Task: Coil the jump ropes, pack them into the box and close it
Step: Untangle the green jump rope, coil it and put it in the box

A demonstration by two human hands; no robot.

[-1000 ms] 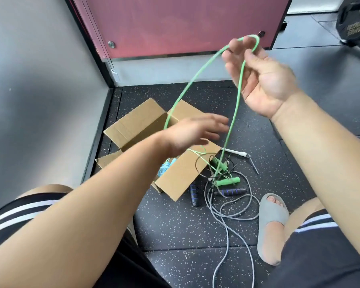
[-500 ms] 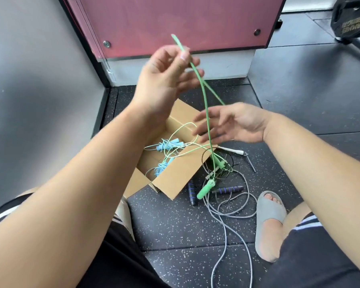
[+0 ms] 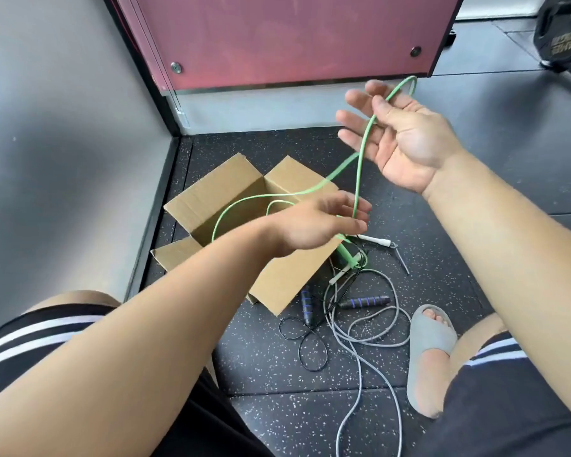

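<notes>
Head view: a thin, smooth green rope [image 3: 360, 166] arches over the raised right hand [image 3: 406, 143]. Its thumb lies across the cord and pins it against the spread, nearly straight fingers. From there one strand drops past the fingertips [image 3: 353, 206] of the left hand [image 3: 310, 225], which are relaxed and extended and grip nothing; whether they touch the cord is unclear. The other strand curves into the open corrugated cardboard box [image 3: 211, 206]. The box sits near the grey wall [image 3: 63, 159] on speckled rubber floor [image 3: 261, 417]. To its right lie a tangled grey rope [image 3: 360, 357] and black ridged handles [image 3: 365, 301].
</notes>
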